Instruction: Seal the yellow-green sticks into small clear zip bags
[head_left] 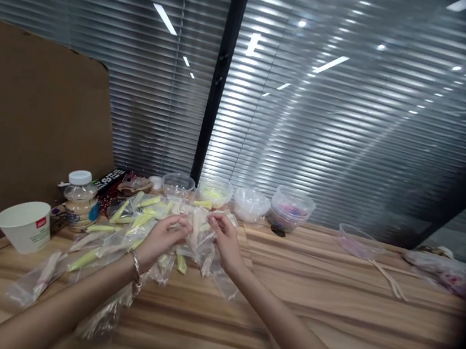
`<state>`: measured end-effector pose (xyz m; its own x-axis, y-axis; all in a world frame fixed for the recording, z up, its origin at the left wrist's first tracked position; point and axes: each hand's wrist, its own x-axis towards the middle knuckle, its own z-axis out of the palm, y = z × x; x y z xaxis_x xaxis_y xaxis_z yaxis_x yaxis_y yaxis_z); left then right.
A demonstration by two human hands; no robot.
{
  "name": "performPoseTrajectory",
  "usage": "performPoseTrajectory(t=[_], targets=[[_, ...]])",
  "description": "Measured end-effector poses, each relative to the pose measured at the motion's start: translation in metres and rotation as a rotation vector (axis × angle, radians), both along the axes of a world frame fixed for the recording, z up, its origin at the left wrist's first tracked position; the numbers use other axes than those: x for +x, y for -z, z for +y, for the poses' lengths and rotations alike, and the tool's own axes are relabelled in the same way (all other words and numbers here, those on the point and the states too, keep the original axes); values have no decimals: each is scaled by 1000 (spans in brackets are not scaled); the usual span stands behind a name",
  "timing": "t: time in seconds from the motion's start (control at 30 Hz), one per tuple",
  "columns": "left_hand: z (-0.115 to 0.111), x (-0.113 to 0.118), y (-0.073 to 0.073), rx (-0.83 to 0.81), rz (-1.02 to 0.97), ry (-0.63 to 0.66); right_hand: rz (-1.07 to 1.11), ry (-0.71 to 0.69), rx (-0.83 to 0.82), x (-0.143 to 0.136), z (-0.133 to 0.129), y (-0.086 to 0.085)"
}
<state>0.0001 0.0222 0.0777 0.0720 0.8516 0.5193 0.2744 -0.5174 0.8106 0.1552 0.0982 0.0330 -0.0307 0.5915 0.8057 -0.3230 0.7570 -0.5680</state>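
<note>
Between my hands is a small transparent plastic bag (197,229) with something pale and long inside; I cannot make out what it is. The fingers of my left hand (165,236), which has a bracelet at the wrist, are closed at the bag's left side. My right hand (227,240) pinches its upper right edge between thumb and fingers. Under and around both hands lies a loose pile of similar bags. Some hold yellow-green strips (141,222), others pale ones, such as the bag (47,273) at the lower left.
On the left stand a white paper cup (25,226) and a jar (80,202) with a white lid, by a cardboard panel (25,134). Several plastic bowls (293,205) line the back. Further right are a transparent lid (355,243), pale strips (389,279) and a plastic bag (444,269).
</note>
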Motion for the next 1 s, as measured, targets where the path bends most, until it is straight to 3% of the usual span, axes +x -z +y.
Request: performPoseTrajectory(t=[0.07,0.13,0.2,0.3,0.37,0.5,0.63,0.8,0.9,1.0], targets=[[10,-6,-8,-82,-137,58,-68,-31,20,-11,13,-19],[21,-14,-16,-69,-278,33,-140,33,84,-24,31,-39],[32,-23,-26,-32,-430,-11,-306,208,222,-36,52,-60],[43,-38,-42,-40,-618,-35,-675,607,513,-54,82,-89],[45,-48,-51,-72,-697,-45,-909,807,580,-66,97,-104],[43,-63,-63,-137,-781,-59,-1049,926,528,-86,115,-120],[37,-68,-69,-122,-815,-83,-988,981,550,-88,112,-123],[17,-59,-79,179,-748,-81,-909,1051,637,-55,77,-115],[3,-52,-84,292,-685,-77,-832,1100,794,-25,40,-95],[-8,-45,-86,340,-592,-73,-780,1132,926,3,-5,-62]])
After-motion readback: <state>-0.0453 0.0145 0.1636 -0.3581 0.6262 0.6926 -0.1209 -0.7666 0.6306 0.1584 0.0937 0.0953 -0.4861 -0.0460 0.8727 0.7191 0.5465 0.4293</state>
